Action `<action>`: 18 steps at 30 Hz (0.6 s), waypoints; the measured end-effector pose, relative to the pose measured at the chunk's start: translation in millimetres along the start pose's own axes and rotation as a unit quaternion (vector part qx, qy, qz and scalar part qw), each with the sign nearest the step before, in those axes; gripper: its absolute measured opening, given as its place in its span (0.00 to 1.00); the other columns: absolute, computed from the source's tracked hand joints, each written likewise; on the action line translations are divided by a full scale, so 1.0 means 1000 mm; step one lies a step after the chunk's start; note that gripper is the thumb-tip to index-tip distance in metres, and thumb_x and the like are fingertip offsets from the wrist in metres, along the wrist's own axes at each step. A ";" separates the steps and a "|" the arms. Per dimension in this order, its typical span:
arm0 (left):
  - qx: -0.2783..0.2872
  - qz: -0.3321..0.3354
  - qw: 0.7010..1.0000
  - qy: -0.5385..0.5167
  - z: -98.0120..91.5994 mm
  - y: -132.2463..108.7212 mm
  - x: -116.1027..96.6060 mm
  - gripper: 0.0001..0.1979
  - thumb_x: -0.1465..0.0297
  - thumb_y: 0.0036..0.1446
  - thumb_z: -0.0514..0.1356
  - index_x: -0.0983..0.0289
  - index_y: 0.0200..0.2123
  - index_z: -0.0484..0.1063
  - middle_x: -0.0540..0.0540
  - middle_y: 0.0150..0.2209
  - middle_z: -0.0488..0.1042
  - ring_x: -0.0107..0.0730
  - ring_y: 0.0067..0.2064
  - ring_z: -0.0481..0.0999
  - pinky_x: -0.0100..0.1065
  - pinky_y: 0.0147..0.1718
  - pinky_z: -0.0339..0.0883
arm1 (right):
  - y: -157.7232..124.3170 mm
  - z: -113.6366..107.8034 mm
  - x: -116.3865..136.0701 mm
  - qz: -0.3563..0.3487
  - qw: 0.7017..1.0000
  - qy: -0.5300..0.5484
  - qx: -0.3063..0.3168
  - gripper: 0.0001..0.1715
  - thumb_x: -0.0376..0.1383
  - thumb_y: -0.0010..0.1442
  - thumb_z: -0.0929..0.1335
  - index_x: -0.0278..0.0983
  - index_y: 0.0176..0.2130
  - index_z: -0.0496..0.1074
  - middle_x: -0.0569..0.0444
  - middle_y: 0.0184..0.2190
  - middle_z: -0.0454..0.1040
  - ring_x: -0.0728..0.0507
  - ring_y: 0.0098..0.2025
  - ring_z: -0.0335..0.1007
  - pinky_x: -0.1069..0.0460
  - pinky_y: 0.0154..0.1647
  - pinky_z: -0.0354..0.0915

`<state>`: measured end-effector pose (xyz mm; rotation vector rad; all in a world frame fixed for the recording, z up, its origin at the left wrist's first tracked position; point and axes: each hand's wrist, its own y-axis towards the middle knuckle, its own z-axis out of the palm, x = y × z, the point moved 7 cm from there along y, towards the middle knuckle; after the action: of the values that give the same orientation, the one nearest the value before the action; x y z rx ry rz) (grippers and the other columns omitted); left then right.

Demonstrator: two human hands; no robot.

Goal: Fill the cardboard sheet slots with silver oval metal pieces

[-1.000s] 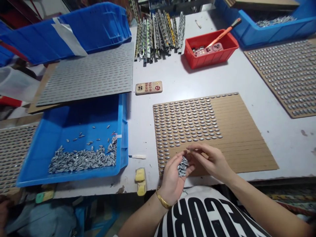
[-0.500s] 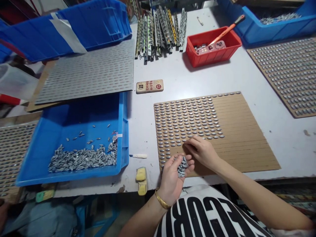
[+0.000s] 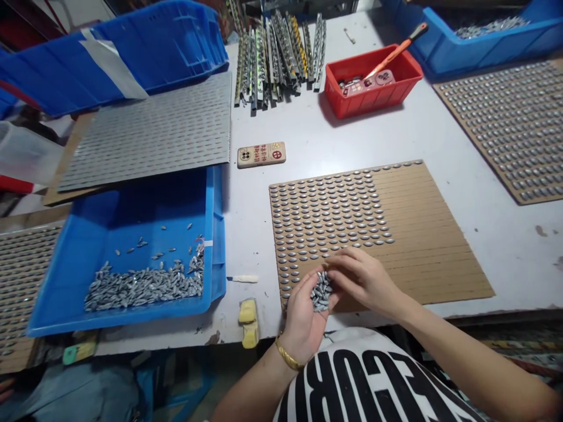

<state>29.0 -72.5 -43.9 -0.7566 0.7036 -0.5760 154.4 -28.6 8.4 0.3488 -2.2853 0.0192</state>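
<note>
My left hand, with a gold bangle at the wrist, is cupped palm up around a heap of small grey spindle-shaped metal pieces. My right hand hangs over that heap, its fingertips against the pieces. Whether those fingers pinch any pieces I cannot tell. Just beyond both hands lies a ribbed cardboard board, its near corner under them. Rows of the same grey pieces fill the board's left part, while its right part shows bare ribs.
To the left stands a blue plastic crate with loose grey pieces inside. A yellow sponge sits near the table edge. Farther off are a filled grey sheet, a patterned phone, metal strips, and a red bin.
My right hand has come down from above the board's rows onto the heap in my left palm. The whole view has shifted slightly.
</note>
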 end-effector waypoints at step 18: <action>-0.005 -0.013 1.000 -0.001 0.012 0.005 0.002 0.09 0.71 0.55 0.61 0.66 0.40 0.75 0.59 0.42 0.77 0.37 0.46 0.75 0.43 0.51 0.68 | -0.012 -0.011 -0.012 0.041 0.996 0.081 0.010 0.08 0.35 0.64 0.63 0.39 0.37 0.71 0.53 0.30 0.71 0.47 0.32 0.68 0.53 0.33 0.65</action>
<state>40.5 -65.4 -42.2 -0.7768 0.6968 -0.5947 173.5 -35.6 6.2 0.2540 -2.1383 0.1098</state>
